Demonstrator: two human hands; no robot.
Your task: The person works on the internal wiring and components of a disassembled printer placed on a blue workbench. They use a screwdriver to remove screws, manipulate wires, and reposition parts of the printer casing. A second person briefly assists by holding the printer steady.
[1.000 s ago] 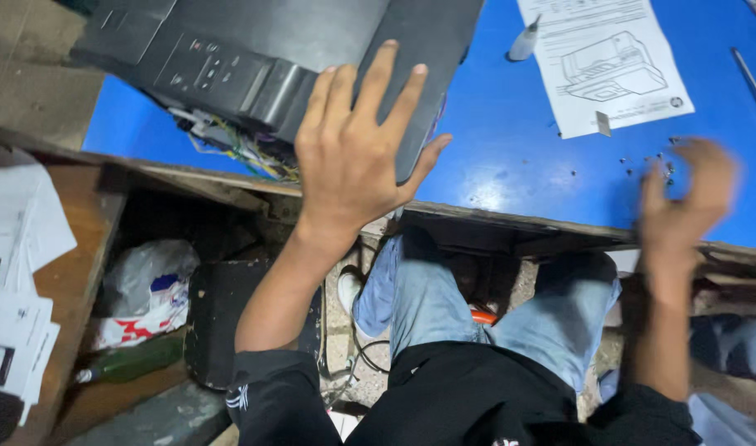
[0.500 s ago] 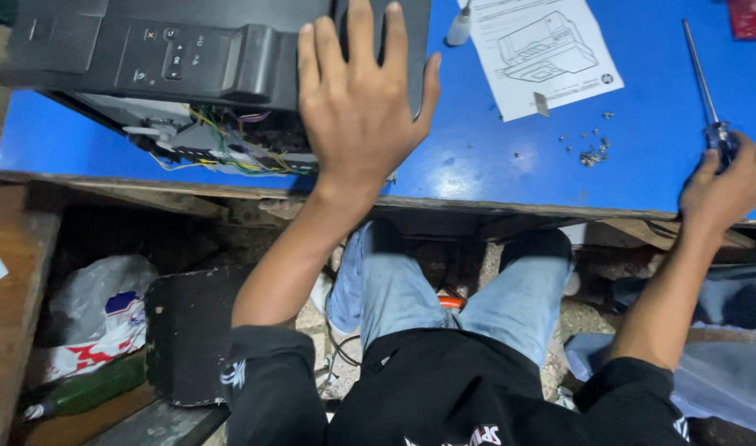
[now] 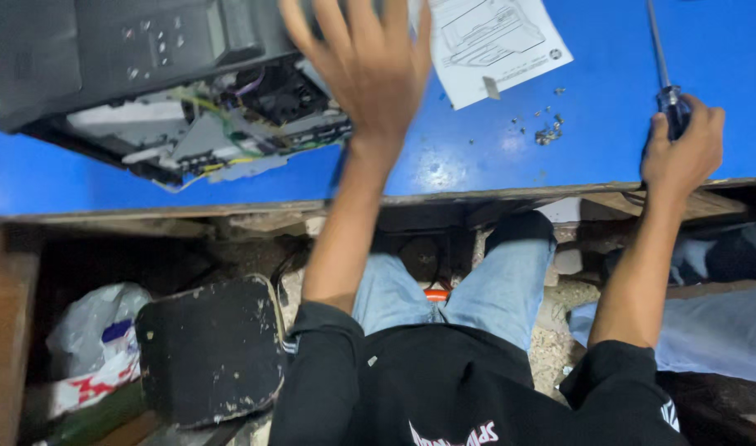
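Steadying the opened printer (image 3: 171,91) with a spread, empty left hand (image 3: 369,70), the right hand (image 3: 683,153) grips a screwdriver (image 3: 663,70); seating its tip comes next, I'd judge.

instruction sheet (image 3: 497,41) and loose screws (image 3: 547,132) on the blue table (image 3: 444,161); plastic bag (image 3: 89,347) below.

Left hand (image 3: 369,70) spread over opened printer (image 3: 171,91), right hand (image 3: 683,153) gripping screwdriver (image 3: 665,74), blue table (image 3: 477,157)
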